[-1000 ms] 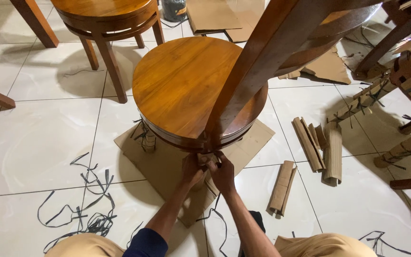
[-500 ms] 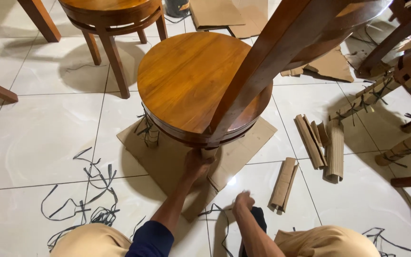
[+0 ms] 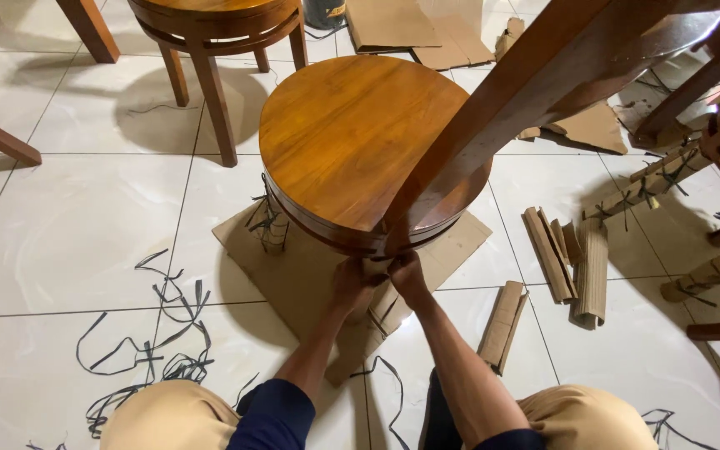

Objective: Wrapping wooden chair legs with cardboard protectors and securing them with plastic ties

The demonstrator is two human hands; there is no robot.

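White floor tiles carry a cardboard sheet (image 3: 293, 275) with a round wooden stool (image 3: 352, 142) standing on it. Left hand (image 3: 353, 285) and right hand (image 3: 406, 277) meet just under its near rim, clenched on a cardboard-wrapped leg (image 3: 377, 312) directly beneath the seat.

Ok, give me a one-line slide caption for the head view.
Both hands, left hand and right hand, meet under the round wooden stool standing on cardboard sheet.
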